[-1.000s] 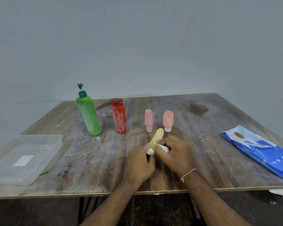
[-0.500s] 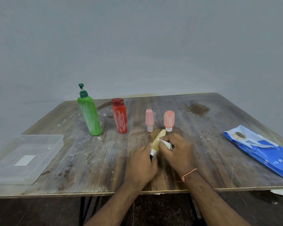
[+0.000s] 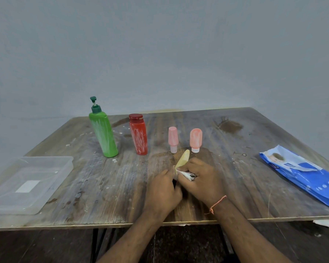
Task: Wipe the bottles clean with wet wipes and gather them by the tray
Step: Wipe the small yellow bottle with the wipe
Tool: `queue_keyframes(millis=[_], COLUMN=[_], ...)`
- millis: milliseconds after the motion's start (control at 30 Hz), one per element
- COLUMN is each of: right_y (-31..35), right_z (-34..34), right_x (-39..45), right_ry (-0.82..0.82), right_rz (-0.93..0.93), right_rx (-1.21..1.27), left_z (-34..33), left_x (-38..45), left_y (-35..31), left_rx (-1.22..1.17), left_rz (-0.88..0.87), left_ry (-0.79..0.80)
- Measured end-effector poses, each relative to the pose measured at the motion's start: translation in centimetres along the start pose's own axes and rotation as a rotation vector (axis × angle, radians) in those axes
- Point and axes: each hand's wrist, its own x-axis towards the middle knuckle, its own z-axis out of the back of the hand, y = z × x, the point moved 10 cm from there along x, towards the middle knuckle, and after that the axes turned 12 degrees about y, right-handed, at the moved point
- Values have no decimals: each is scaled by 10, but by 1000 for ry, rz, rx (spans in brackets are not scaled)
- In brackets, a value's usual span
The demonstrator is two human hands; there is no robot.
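A small yellow bottle [image 3: 183, 159] is tilted above the table's middle, cap end down in my left hand [image 3: 163, 190]. My right hand [image 3: 202, 178] presses a crumpled, soiled wet wipe [image 3: 186, 174] against the bottle's lower part. Behind them stand a green pump bottle [image 3: 103, 134], a red bottle [image 3: 139, 136], a pink bottle [image 3: 172, 138] and an orange-pink bottle [image 3: 196, 139], all smeared with white. The clear plastic tray [image 3: 51, 184] sits at the table's left front.
A blue wet wipes pack [image 3: 302, 173] lies at the right side of the worn wooden table [image 3: 103, 186]. A scrap of white wipe [image 3: 322, 223] hangs at the front right edge. A grey wall rises behind the table.
My right hand with the wipe has slid down the yellow bottle toward its cap, baring more of the upper body. The other bottles have not moved.
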Motion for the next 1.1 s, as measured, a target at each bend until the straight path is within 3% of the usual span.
queue_keyframes(millis=[133,400,500,900,1100], right_y=[9,-17,-11,1,-18], right_z=[-9,13,9,1,4], right_x=[1,-2,-1,3,2], right_ry=[68,-106,-53,34,-39], right_rz=[56,-126,-72,29,-99], right_rx=[-65,-27,41,51,152], left_z=[1,4,0,-4,-9], left_x=[-1,0,1,2,6], left_y=[2,2,15,33,35], left_rx=[-47,-124,-283,-544,-563], left_rz=[9,-13,47,171,164], left_ry=[-6,-10,32,56,113])
